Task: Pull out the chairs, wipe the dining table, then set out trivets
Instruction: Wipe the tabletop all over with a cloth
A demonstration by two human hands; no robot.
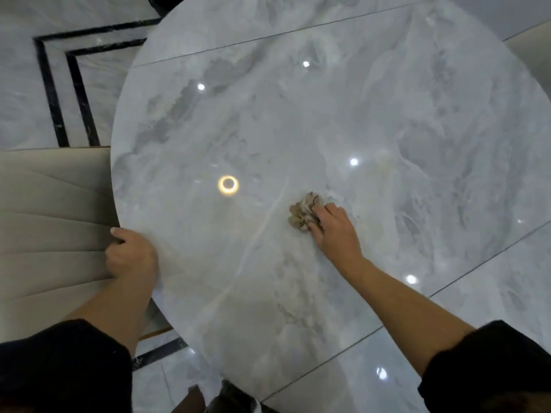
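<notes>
A round grey marble dining table (328,120) fills most of the head view. A crumpled beige cloth (304,211) lies on its top near the middle. My right hand (335,231) presses on the cloth, fingers curled over its right side. My left hand (131,254) grips the table's left edge, thumb on top and fingers wrapped under the rim. A beige padded chair (50,222) stands at the left, its seat touching the table's edge beside my left hand.
Glossy marble floor (44,84) with black inlay lines lies at the upper left. Another pale chair edge (533,52) shows at the upper right. Ceiling lights reflect on the tabletop. Dark objects sit under the table's near edge.
</notes>
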